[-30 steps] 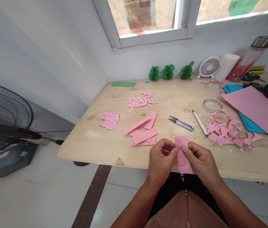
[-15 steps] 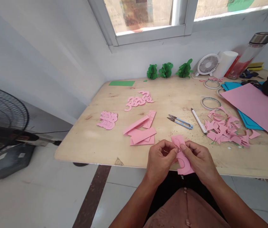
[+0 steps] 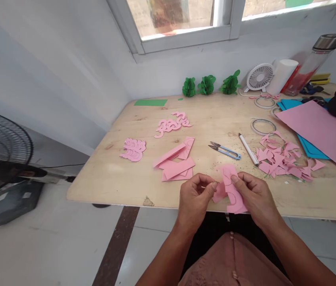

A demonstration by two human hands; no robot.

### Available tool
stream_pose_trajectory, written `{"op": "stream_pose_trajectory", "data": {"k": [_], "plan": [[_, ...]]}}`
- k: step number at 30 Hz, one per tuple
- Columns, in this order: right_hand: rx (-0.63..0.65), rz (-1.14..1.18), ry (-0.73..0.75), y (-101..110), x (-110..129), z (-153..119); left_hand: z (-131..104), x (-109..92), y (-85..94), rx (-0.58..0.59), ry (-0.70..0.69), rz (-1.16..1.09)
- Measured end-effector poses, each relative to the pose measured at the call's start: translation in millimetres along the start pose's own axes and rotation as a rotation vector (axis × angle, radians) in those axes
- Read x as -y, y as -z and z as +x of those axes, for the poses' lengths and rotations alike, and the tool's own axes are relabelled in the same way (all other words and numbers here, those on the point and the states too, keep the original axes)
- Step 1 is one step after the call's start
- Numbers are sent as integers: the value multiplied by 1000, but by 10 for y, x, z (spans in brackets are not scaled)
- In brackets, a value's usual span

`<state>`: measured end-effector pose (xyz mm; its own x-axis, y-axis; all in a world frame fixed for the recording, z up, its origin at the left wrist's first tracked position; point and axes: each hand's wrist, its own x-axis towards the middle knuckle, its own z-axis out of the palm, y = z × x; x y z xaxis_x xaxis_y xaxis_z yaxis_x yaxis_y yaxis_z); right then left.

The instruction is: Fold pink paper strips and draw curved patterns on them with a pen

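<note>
Close to the table's front edge, my right hand pinches a folded strip of pink paper between thumb and fingers. Curved outlines are drawn on the strip. A pink layer spreads out from its left side. My left hand is closed, thumb against forefinger, at the edge of that layer; its exact grip there is partly hidden. Beyond the hands lie blue-handled thread snips and a white pen. Several folded pink paper pieces rest to the left.
Curved pink cutouts and stacked scalloped ones lie on the left. Pink scraps, tape rolls and a large pink sheet occupy the right. Green paper figures and a small fan stand along the wall.
My left fingertips have moved left, away from the strip's middle, and a pink layer now stands out on that side. My right hand still holds the strip, slightly further right.
</note>
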<state>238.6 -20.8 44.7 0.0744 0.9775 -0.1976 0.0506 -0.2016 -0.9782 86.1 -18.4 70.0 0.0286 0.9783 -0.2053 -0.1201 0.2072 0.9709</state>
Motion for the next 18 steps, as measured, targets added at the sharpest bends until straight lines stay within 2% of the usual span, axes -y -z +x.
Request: {"op": "stream_pose_trajectory", "data": {"k": [4, 7, 9, 12, 15, 18], "plan": [[21, -3, 7, 3, 27, -7, -54, -46, 40, 30, 21, -7], [6, 25, -5, -10, 25, 6, -164, -50, 163, 37, 57, 30], [-7, 34, -5, -16, 11, 25, -231, -52, 275, -9, 66, 61], [3, 30, 0, -27, -11, 50, -223, -108, 366, -102, -5, 100], [25, 33, -21, -40, -13, 56, -40, -264, 217, -104, -149, 143], [26, 67, -21, -35, 12, 49, 238, -474, -126, 42, -317, 178]]}}
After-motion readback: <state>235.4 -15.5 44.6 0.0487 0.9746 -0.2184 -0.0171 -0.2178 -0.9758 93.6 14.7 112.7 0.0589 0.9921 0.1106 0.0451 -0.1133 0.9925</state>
